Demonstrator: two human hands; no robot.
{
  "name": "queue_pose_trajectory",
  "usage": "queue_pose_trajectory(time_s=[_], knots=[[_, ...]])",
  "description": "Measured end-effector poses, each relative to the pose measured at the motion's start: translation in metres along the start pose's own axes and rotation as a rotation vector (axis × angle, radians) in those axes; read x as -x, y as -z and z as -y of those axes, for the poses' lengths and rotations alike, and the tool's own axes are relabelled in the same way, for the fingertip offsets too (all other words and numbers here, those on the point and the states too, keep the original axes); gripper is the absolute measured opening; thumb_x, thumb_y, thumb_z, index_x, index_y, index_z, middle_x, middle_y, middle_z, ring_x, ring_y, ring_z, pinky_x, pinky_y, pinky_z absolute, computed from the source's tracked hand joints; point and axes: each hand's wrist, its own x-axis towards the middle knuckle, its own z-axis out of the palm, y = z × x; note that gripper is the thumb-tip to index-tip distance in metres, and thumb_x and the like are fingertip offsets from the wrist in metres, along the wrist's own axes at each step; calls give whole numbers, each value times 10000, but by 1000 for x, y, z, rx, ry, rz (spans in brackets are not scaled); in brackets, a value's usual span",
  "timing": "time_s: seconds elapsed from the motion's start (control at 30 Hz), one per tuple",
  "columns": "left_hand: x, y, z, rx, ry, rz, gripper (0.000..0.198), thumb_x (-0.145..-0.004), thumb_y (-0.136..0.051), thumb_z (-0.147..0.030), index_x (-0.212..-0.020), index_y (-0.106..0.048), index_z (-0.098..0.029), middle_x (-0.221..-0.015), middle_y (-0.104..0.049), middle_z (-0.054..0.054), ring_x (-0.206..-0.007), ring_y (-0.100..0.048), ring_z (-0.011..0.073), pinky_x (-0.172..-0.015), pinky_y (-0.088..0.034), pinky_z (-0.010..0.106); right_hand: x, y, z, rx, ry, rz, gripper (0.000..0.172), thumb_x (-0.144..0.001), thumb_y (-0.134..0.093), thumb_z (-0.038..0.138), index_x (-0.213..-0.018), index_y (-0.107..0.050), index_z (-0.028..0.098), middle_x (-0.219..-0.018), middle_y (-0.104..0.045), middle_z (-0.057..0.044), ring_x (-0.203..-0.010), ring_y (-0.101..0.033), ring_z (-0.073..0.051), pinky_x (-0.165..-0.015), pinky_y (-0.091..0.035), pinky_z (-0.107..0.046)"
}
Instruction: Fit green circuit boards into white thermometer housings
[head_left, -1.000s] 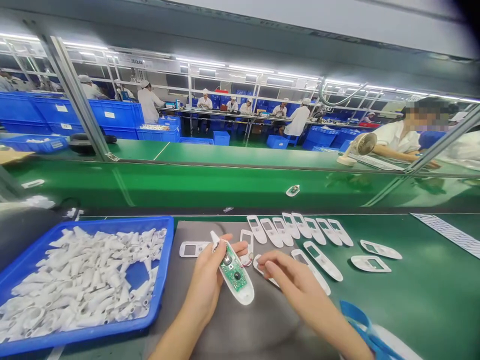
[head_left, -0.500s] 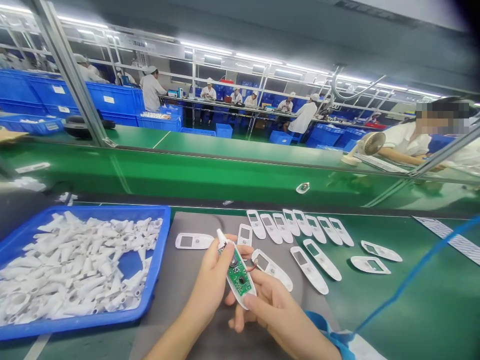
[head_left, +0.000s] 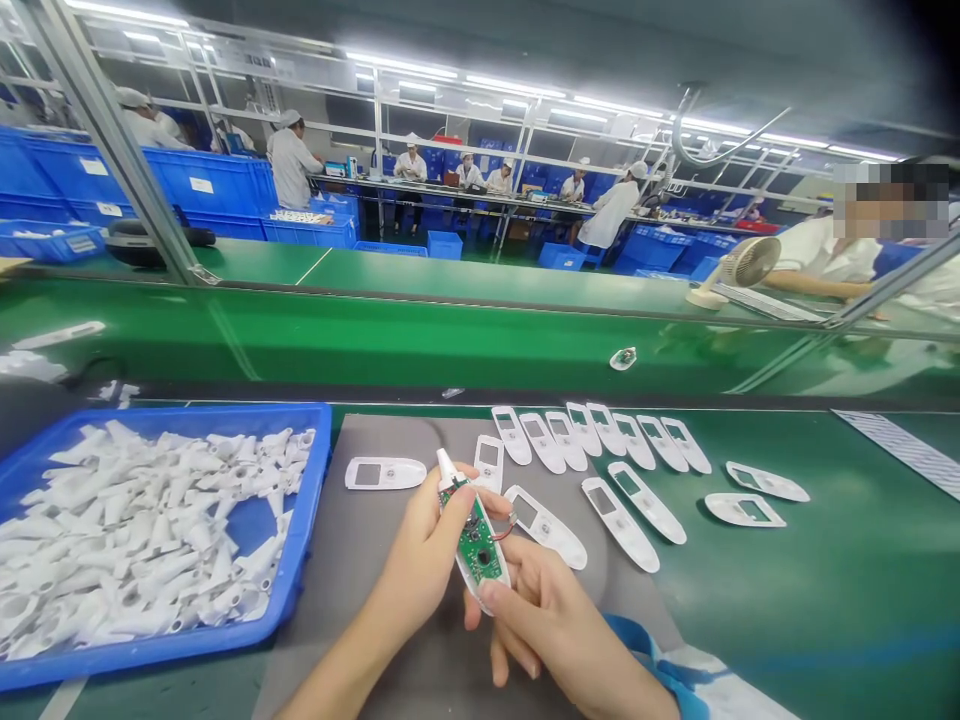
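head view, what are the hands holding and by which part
A white plastic shell with a green circuit board: the left hand pinches its narrow upper end, the right hand supports its rounded lower end.

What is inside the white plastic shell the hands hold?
A green circuit board sits in the white plastic shell, with a thin wire at its side; what lies beneath the board is covered.

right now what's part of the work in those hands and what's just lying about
In use: green circuit board in a white plastic shell, left hand, right hand
Lying about: blue plastic tray of white plastic parts, row of white plastic shells with windows, grey mat
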Motion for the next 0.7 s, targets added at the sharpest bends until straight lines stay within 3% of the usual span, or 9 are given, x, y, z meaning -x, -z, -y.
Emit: queue_pose_trajectory(time_s=[0.1, 0.2, 0.3, 0.43, 0.6, 0.7], knots=[[2, 0, 0, 13, 58, 60, 206, -777, -449, -341, -914, -440, -188, -815, -646, 43, -622, -591, 134, -543, -452, 216, 4, 6, 10, -12, 9, 140, 250, -714, -597, 277, -910, -520, 142, -799, -625, -57, -689, -577, -132, -700, -474, -300], [3, -1, -2, -12, 74, 107, 216, -771, -461, -340, -922, -440, -187, -843, -637, 55, -564, -563, 113, -458, -412, 181, 7, 9, 18, -184, -29, 247, 414, -677, -629, 276, -1053, -497, 163, -983, -586, -89, -953, -528, -217, -849, -394, -402], [4, -2, -3, -43, 47, 107, 192, -775, -456, -313, -916, -442, -185, -830, -631, 53, -591, -556, 113, -511, -429, 190, 7, 7, 18, -275, -52, 241, 370, -724, -579, 297, -1054, -522, 141, -966, -593, -109, -906, -558, -218, -854, -380, -428], [5, -4, -5, -68, 72, 125, 161, -782, -440, -297, -907, -446, -196, -847, -619, 39, -581, -540, 103, -490, -410, 177, 4, 4, 12, -265, -16, 162, 261, -768, -525, 324, -909, -608, 120, -865, -614, -100, -797, -596, -193, -813, -418, -398], [7, -4, -6, -117, 26, 162, 148, -789, -423, -269, -917, -455, -202, -881, -612, 34, -659, -556, 119, -577, -431, 199, 1, 6, 10, -204, -11, 113, 397, -743, -555, 356, -1073, -533, 137, -793, -623, -74, -680, -611, -175, -696, -474, -360], [7, -4, -6, -162, -1, 165, 150, -795, -409, -256, -927, -450, -198, -900, -610, 42, -677, -568, 130, -607, -439, 215, 1, 6, 9, -195, -29, 100, 386, -727, -561, 389, -1010, -579, 127, -738, -630, -74, -675, -606, -184, -665, -480, -354]])
